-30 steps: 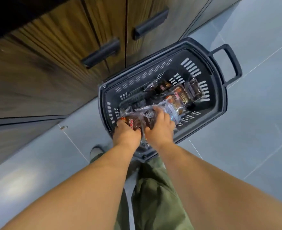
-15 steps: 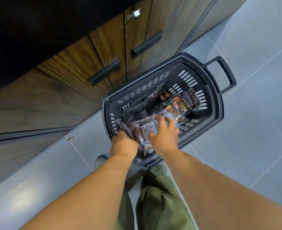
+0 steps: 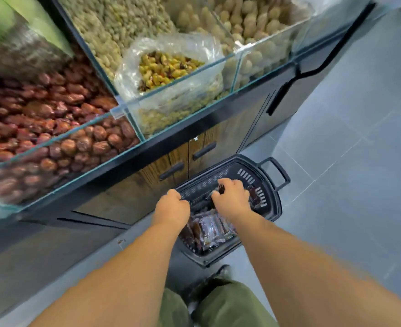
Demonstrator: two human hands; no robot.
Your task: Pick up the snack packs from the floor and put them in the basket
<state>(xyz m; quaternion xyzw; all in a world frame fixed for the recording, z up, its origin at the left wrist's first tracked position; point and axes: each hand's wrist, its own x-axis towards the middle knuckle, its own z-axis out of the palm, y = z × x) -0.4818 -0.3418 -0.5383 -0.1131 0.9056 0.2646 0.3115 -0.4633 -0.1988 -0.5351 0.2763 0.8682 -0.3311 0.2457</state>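
Head view, from the near edge outward: olive-green trouser legs (image 3: 230,300) at the bottom, then two bare forearms reaching up-frame over a dark grey slotted plastic basket (image 3: 277,208) standing on the grey tiled floor (image 3: 336,185). Crinkly clear-wrapped brown snack packs (image 3: 209,230) lie bunched in the basket's near end, directly below the wrists, with their long sides running up-frame. More lie at the far end, beside the right hand (image 3: 232,197). That hand is curled, knuckles up, over a dark wrapper; whether it pinches the wrapper I cannot tell. The left hand (image 3: 172,206) is balled at the basket's left rim, its grip hidden. No packs show on the floor. Beyond are wood-grain cabinet doors (image 3: 209,147) and a counter of glass bins (image 3: 178,95).
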